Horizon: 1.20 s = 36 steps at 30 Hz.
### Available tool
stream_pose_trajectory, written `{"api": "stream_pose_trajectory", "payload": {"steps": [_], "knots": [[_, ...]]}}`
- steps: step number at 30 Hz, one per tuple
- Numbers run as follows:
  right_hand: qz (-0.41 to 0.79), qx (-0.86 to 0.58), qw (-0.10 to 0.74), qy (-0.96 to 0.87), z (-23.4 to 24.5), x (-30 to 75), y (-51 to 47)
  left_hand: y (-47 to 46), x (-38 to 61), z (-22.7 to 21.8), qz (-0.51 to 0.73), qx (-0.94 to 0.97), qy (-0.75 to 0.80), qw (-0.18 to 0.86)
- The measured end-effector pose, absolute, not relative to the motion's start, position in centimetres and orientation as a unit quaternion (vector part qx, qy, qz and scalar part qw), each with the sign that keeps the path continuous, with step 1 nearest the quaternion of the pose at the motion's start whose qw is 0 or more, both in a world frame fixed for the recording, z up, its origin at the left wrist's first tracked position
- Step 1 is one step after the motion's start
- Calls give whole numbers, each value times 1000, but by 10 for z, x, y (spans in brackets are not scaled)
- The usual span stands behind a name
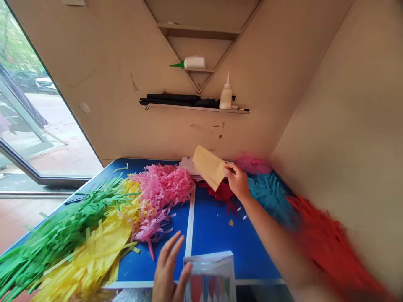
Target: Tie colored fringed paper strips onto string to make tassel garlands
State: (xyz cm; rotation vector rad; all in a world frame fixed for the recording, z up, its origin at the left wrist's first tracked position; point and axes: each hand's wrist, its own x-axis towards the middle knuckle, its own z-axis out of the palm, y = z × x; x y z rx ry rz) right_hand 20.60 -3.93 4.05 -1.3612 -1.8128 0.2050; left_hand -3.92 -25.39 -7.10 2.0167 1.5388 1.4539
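My right hand (237,181) reaches over the far part of the blue table and pinches the right corner of a tan sheet of paper (208,167), held up at a tilt. Close to the near edge, my left hand (170,268) has its fingers apart, with the thumb beside a white packet (209,258). Red, blue and green shapes show on the packet's front. Whether the thumb touches the packet I cannot tell. Behind the tan sheet lies a stack of pale papers (187,164), partly hidden.
Fringed tissue paper covers the left side: green (72,226), yellow (103,247) and pink (165,184). Blue fringe (270,197) and red fringe (330,239) lie at right. A wall shelf (195,108) holds a white glue bottle (226,96). A glass door (47,126) stands left.
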Motion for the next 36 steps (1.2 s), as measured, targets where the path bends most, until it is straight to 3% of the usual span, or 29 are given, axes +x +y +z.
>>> {"api": "stream_pose_trajectory", "payload": {"steps": [3, 5, 9, 13, 15, 19, 22, 24, 29, 31, 33, 36], "knots": [[204, -467, 561, -652, 60, 219, -105, -249, -47, -36, 585, 559, 548, 211], [314, -410, 610, -601, 70, 221, -148, -245, -48, -7, 628, 487, 541, 275], [450, -375, 581, -565, 83, 222, -209, -240, -47, 47, 665, 466, 459, 360], [520, -365, 547, -544, 80, 226, -241, -244, -45, 66, 568, 447, 441, 532], [480, -388, 572, -541, 74, 224, -255, -254, -39, 62, 570, 459, 479, 485], [273, -453, 653, -541, 61, 205, -290, -298, -11, 45, 645, 553, 486, 204], [356, -372, 554, -654, 59, 189, -316, -331, 11, 37, 581, 627, 403, 326], [395, -314, 488, -712, 61, 187, -324, -340, 17, 35, 569, 549, 413, 452], [153, -464, 470, -735, 58, 211, -311, -334, 1, 36, 520, 241, 410, 709], [225, -504, 410, -726, 53, 222, -305, -333, -5, 34, 504, 200, 395, 741], [375, -515, 365, -679, 48, 230, -303, -334, -8, 31, 488, 189, 394, 756], [505, -515, 372, -585, 43, 235, -306, -335, -8, 26, 483, 192, 390, 760]]}}
